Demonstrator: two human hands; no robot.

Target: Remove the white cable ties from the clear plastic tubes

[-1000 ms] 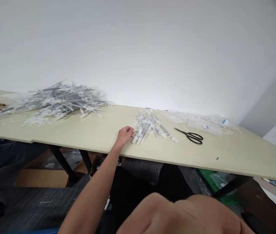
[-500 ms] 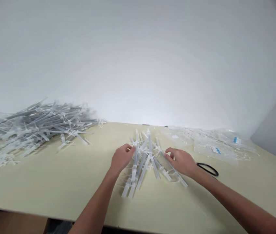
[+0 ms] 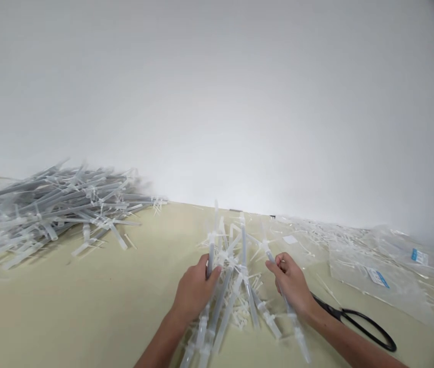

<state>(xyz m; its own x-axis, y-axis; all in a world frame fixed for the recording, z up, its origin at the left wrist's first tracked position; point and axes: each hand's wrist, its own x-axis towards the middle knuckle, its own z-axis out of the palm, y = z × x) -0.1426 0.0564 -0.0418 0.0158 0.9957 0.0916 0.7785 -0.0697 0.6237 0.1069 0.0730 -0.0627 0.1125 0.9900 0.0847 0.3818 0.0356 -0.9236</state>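
**Both hands now closed on tubes at either side of the small heap**

A second ago only the left hand reached the small heap of tubes [image 3: 243,273]; half a second ago the hands were at its two sides, the right one with its fingers parted beside a tube. Now the left hand [image 3: 194,289] has its thumb and fingers around the left-side tube [image 3: 211,250], and the right hand [image 3: 291,281] pinches the right-side tube [image 3: 269,254]. The hands are well apart, with the heap between them. That appears to turn the reach into actual handling: a tube at each flank is under control, while those in the middle lie free.

The heap sits on the near middle of the bench [image 3: 87,312]. Its tubes are translucent, straight and greyish-white, crossing at many angles, with paler bands and thin white strips around their joints. More loose white strips [image 3: 242,309] lie among the near ends. Some tube ends are blurred, so how they join cannot be told.

Far left is a much larger pile of similar tubes [image 3: 75,204]. On the right are clear plastic bags [image 3: 358,283] with blue-and-white labels, and nearer, just beside the right wrist, the black scissors [image 3: 332,309].
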